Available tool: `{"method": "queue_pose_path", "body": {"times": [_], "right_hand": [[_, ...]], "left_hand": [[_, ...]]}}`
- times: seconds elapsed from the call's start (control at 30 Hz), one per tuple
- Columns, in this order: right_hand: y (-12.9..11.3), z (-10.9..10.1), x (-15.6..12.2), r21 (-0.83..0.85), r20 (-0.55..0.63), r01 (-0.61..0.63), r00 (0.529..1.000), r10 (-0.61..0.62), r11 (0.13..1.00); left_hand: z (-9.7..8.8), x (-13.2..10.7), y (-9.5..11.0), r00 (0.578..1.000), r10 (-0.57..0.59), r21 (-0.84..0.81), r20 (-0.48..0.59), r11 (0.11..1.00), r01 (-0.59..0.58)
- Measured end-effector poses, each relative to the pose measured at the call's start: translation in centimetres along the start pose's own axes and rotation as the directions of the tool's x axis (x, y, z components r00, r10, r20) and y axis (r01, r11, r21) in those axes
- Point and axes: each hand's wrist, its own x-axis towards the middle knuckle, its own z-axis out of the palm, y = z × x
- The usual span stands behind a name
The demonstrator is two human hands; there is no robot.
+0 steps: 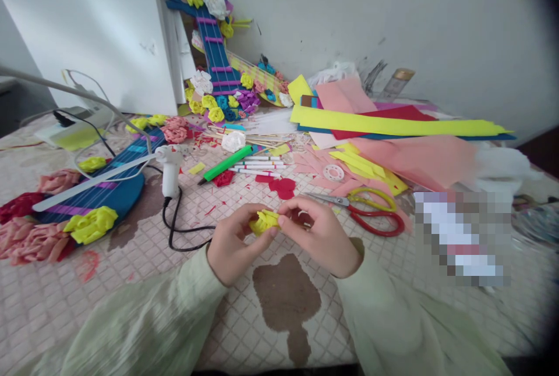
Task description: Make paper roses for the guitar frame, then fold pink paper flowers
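Fingers close on both sides now, and the yellow paper flower [263, 222] sits right between them, held up over the near middle of the table [227, 329]! Left hand [236, 242] has the bigger share, thumb in front and fingers curled behind, gripping the bloom from its left; right hand [321, 236] comes in from the other side, thumb and fingertips pinched narrow at the right edge. So that's the key line: flower to the right of the left palm, to the left of the right one, both hands touching it, the left covering more. No clear long axis here, just a roundish, ruffled bundle. Out beyond the right hand lie the scissors [356, 206], blades pointing left; over on the left, well apart from the flower, stands the white glue gun [170, 181].
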Motion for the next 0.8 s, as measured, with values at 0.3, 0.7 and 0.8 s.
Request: {"method": "queue_pose_path", "body": {"times": [0.3,0.7,0.8], "right_hand": [[0.02,0.01,0.01,-0.048,-0.02,0.025,0.999,-0.026,0.999],[0.29,0.15,-0.11,-0.091,-0.017,0.081,0.996,-0.083,0.993],[0.49,0.34,-0.17,-0.104,-0.03,0.094,0.995,-0.098,0.99]], "left_hand": [[0.14,0.15,0.12,0.99,-0.129,-0.224,-0.063,0.968,0.112],[0.03,0.32,0.18,0.996,-0.084,-0.143,0.014,0.986,0.085],[-0.06,0.45,0.06,0.998,-0.058,-0.115,-0.005,0.992,0.057]]}}
